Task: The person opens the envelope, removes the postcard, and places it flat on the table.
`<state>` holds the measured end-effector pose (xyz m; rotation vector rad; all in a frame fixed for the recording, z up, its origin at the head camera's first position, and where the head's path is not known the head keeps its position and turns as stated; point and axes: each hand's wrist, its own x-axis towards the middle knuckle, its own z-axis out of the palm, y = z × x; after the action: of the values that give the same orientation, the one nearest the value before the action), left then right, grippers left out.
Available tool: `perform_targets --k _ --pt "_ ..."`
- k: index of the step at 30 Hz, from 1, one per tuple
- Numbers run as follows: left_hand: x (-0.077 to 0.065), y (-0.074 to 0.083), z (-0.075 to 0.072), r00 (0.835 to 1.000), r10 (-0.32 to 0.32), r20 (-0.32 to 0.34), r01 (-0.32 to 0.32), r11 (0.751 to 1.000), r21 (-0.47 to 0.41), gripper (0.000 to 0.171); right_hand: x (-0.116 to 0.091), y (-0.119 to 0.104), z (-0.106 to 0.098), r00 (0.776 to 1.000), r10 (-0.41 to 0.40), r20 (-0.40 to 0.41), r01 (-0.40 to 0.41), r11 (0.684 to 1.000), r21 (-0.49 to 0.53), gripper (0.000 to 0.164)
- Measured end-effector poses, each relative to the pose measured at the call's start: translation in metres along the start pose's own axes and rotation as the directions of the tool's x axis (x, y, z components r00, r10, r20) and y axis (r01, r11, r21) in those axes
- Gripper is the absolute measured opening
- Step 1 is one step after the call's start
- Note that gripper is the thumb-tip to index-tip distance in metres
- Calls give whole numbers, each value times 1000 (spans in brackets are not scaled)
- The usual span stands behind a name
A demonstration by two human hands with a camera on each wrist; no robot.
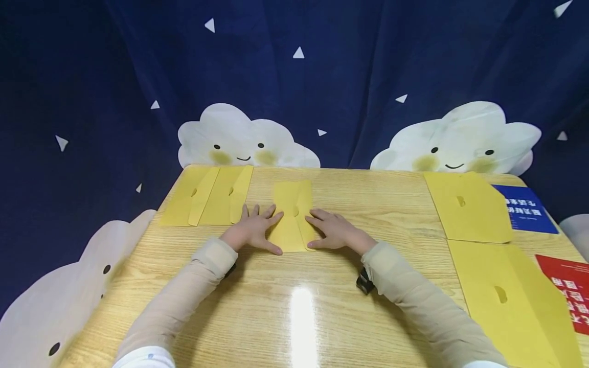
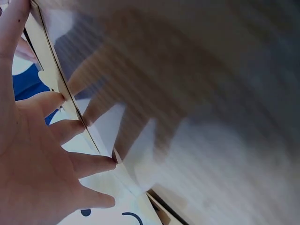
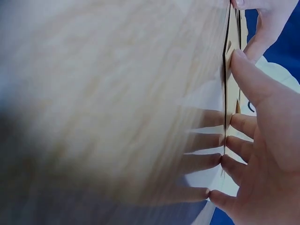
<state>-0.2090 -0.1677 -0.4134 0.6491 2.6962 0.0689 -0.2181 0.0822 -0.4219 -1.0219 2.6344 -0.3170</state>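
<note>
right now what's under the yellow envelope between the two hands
The wooden table shows around the yellow envelope, which appears to rest on it. Anything else directly beneath is covered and cannot be seen.

Navy curtain (image 1: 342,87) with smiling clouds (image 1: 460,135) behind the table (image 1: 257,312).

Wht Chinese chars (image 1: 529,207) on blue card (image 1: 529,217), also red card (image 1: 570,286), illeg.
</note>
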Motion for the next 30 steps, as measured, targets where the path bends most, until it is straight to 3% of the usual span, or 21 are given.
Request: perform_targets --k 30 --pt "-8 24 8 998 63 -13 -62 996 69 105 -36 2 7 1000 -1 -12 0 999 -45 78"
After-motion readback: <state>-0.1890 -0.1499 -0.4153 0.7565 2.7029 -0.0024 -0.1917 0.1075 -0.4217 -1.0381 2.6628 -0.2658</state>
